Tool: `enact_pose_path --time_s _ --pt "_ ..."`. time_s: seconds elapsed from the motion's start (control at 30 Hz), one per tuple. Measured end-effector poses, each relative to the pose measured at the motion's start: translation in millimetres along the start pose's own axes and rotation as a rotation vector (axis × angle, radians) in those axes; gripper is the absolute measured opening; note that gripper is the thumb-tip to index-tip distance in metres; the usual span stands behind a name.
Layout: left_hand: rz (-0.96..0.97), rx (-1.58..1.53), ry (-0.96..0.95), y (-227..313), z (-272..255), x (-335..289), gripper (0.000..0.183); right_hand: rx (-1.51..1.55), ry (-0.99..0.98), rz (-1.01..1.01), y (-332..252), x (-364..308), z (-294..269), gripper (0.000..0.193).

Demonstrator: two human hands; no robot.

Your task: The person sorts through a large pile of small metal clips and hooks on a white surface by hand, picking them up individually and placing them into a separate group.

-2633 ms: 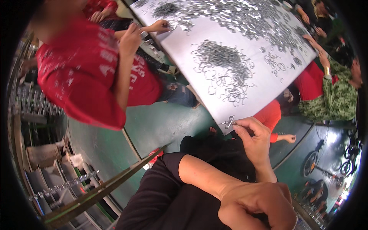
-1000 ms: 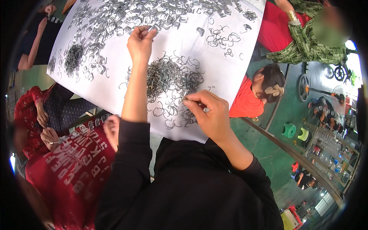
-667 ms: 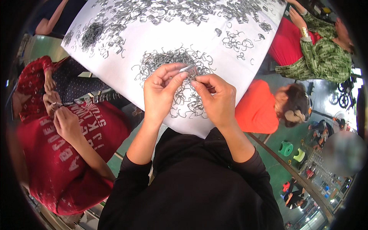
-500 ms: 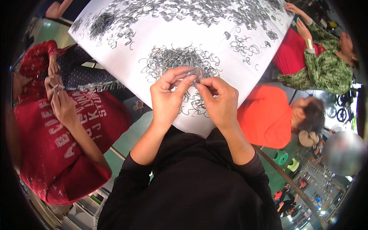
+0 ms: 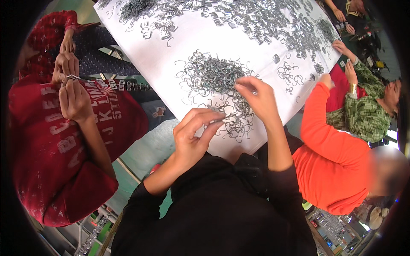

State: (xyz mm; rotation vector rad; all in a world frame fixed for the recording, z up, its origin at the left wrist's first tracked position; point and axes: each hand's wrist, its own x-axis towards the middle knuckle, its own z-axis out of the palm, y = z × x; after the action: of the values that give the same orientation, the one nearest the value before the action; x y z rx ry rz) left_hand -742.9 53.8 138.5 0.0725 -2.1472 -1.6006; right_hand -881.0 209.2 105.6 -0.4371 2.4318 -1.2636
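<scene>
A heap of small bent wire hooks [image 5: 218,74] lies on the white tabletop in front of me. Looser hooks [image 5: 237,121] spread from it toward my side. My left hand [image 5: 192,134] is closed at the near left of these, thumb and fingers pinching a small silvery metal piece [image 5: 210,122], mostly hidden by the fingers. Over the right edge of the heap is my right hand [image 5: 261,100], its thumb and forefinger slightly apart at the hooks. A tiny shiny spot shows by its fingers, too small to name.
Many clustered metal pieces [image 5: 256,19] cover the far part of the white table [image 5: 171,81]. A smaller group of hooks [image 5: 289,77] lies to the right. A person in dark red [image 5: 64,149] sits close on my left, one in orange [image 5: 333,149] close on my right.
My hands were together over the heap and have parted. The right has moved to the heap's edge, the left nearer to me. The person in orange now reaches toward the table.
</scene>
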Motion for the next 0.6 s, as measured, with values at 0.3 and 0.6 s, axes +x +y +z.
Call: enact_pose_path --time_s 0.3,0.6 --pt "-0.087 -0.082 -0.118 4 -18 -14 0.021 -0.628 -0.155 -0.209 38 92 70 0.039" --pt "-0.116 -0.149 -0.158 -1 -13 -22 0.023 -0.292 -0.054 -0.128 15 115 12 0.019"
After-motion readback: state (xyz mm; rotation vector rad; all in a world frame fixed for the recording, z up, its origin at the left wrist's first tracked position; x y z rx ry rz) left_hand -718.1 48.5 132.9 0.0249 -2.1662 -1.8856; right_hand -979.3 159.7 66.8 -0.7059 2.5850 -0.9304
